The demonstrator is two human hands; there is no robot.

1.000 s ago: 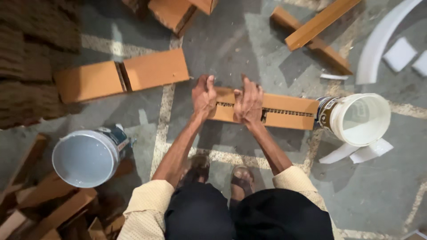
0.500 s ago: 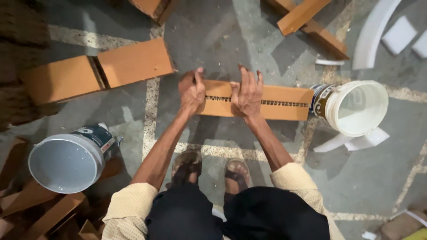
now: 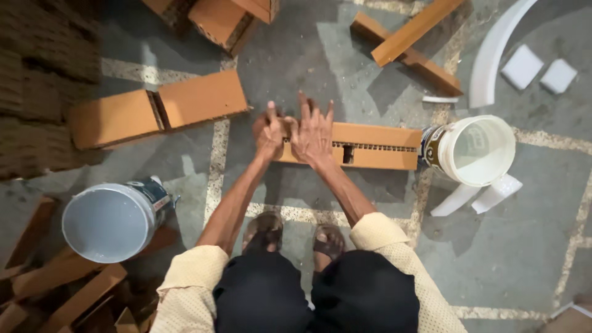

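Both hands have slid toward the near-left end of the cardboard strip (image 3: 364, 147) since a moment ago: the left hand (image 3: 269, 131) curls loosely there, and the right hand (image 3: 314, 132), fingers spread, rests just beside it. Right of the strip a white bucket (image 3: 478, 150) touches its end; a grey-lidded bucket (image 3: 110, 221) stands well to the left, and folded cardboard (image 3: 154, 108) lies beyond it.

The left hand (image 3: 270, 131) and right hand (image 3: 313, 132) cover the left end of the hollow clay block (image 3: 370, 146), so any grip there is perhaps unreadable. The stacked blocks (image 3: 37, 86) at upper left run off the frame's edge.
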